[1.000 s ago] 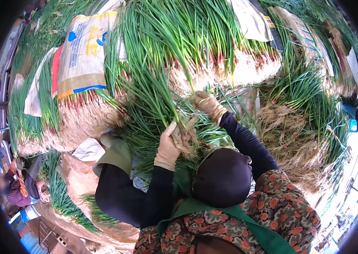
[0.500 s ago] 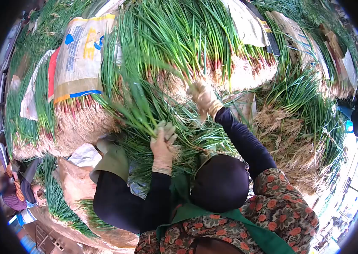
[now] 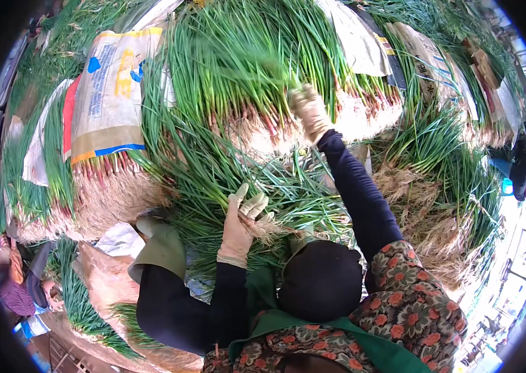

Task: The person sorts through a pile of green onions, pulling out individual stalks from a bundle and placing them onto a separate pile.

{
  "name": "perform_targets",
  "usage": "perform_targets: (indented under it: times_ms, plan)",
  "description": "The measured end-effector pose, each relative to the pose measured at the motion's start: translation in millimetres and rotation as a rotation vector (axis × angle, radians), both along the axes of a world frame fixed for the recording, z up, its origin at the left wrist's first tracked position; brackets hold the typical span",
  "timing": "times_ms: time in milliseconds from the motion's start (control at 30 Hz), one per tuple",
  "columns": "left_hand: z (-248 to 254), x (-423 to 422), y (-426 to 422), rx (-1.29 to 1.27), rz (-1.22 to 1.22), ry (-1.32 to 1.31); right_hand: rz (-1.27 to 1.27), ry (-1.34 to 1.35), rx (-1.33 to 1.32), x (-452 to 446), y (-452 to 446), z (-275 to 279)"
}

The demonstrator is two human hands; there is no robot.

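Note:
My left hand (image 3: 238, 227), in a pale glove, is closed around the root end of a few spring onions (image 3: 266, 229). Their tan roots poke out to the right of the fingers, and the green leaves run up and left. My right hand (image 3: 310, 113), gloved too, reaches forward over the big row of spring onions (image 3: 232, 74). Its fingers are closed on a spring onion whose leaves (image 3: 269, 65) are smeared by motion. Loose spring onions (image 3: 200, 155) lie between both hands and the row.
A printed sack (image 3: 110, 93) covers bundles at the left, and a white sack (image 3: 359, 46) covers part of the row. Rooted bundles (image 3: 424, 186) lie at the right. My knees (image 3: 322, 280) frame the near side. Another person (image 3: 23, 286) is at the far left edge.
My right hand has moved up and slightly right, onto the row, with its leaves sweeping along. The left hand stays low, and the leaves above it no longer show as blurred.

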State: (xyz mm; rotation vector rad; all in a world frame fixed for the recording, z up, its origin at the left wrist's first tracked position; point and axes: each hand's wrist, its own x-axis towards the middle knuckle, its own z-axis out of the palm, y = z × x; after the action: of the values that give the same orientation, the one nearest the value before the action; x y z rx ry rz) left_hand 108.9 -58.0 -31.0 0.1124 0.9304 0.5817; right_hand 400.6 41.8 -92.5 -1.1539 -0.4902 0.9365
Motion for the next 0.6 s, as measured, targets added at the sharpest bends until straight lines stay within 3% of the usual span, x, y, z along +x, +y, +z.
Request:
perform_targets:
  times_ms: [67,100,200,267,433,533,600]
  plan:
    - [-3.7,1.6,-4.0,-0.067,-0.041,-0.036,-0.138,-0.061,-0.075,10.0,-9.7,11.0]
    - [-6.5,3.6,-4.4,-0.094,-0.062,-0.056,-0.038,-0.184,-0.173,16.5,-13.3,2.3]
    - [-32.6,-1.8,-8.9,-0.072,-0.124,-0.105,0.204,-1.034,-0.597,1.9,-16.7,-9.7]
    - [-27.2,0.1,-8.4,-0.063,-0.085,-0.033,0.267,-1.347,-0.922,-16.7,-10.5,-12.4]
    - [-33.6,-7.7,-4.4,-0.07,-0.033,0.005,0.293,-1.333,-0.929,-11.7,-4.9,-10.8]
    - [-38.5,-7.4,-7.7,-0.068,-0.018,0.011,0.29,-1.512,-0.968,-19.1,-13.9,-6.4]
    - [-39.0,-7.8,-9.6,-0.058,-0.031,0.014,0.482,-1.466,-1.075,-19.8,-14.4,5.0]
